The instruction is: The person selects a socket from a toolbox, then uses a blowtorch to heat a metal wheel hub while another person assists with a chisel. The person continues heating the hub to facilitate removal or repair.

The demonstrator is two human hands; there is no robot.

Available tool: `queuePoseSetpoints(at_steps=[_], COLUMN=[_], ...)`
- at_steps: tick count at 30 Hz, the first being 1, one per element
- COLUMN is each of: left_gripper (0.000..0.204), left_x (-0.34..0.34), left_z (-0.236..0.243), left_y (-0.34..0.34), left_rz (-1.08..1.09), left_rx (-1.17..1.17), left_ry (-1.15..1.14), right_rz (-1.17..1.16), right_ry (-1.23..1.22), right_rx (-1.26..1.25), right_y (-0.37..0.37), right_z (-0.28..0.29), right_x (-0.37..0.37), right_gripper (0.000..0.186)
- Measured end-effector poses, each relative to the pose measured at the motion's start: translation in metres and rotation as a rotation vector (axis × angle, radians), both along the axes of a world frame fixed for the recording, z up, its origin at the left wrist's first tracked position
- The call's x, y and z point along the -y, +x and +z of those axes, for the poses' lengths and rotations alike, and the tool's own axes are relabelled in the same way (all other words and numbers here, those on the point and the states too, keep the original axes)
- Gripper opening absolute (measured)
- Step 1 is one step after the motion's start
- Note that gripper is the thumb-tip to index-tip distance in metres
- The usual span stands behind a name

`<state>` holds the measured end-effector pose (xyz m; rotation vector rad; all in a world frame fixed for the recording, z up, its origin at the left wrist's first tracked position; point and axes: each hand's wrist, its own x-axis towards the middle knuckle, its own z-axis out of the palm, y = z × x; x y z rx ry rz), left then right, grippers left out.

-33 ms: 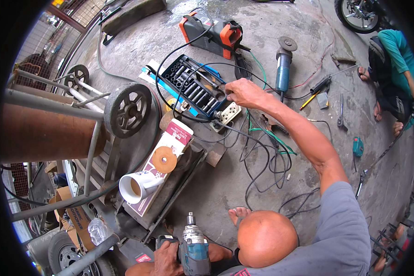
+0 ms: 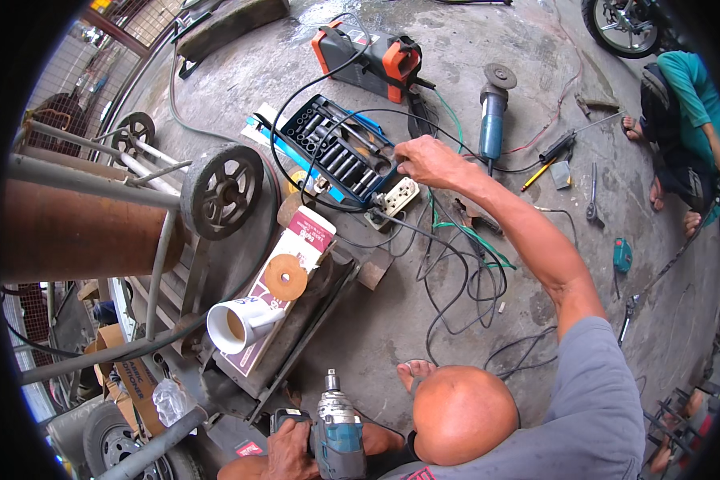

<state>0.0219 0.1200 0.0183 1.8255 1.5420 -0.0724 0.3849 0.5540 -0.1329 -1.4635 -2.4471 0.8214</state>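
My left hand [image 2: 290, 452] is wrapped round the teal and black cordless impact wrench [image 2: 340, 440] at the lower edge, its square drive pointing up and away. My right arm stretches forward. My right hand [image 2: 434, 162] is closed, with thumb and fingers pinching the right end of an open blue socket set case [image 2: 312, 166]; the exact grip is partly hidden. Rows of dark sockets [image 2: 346, 166] and a ratchet handle lie in the case. A white power strip [image 2: 398, 194] sits just below that hand.
An orange and black welding machine [image 2: 368, 60] stands beyond the case. An angle grinder [image 2: 493, 112] lies to the right, with loose cables [image 2: 464, 320] across the floor. A white mug [image 2: 236, 326] and a wheeled metal frame [image 2: 222, 192] are at left. A person [image 2: 688, 120] crouches far right.
My right hand and the case's right end have shifted very slightly to the right. The left hand and impact wrench stay where they were.
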Motion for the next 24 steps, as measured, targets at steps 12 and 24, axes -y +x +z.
queuePoseSetpoints(at_steps=[12, 24], left_gripper=[0.054, 0.055], left_x=[-0.001, -0.003], left_z=[0.001, 0.006], left_y=[0.003, 0.008], left_rz=[-0.007, -0.024], left_rx=[0.013, 0.009], left_ry=[-0.005, -0.005], right_rz=[-0.104, -0.067], right_ry=[0.045, 0.004], right_rx=[-0.027, 0.025], right_y=[0.042, 0.031], right_z=[0.024, 0.028], right_x=[0.013, 0.019], right_gripper=[0.030, 0.042])
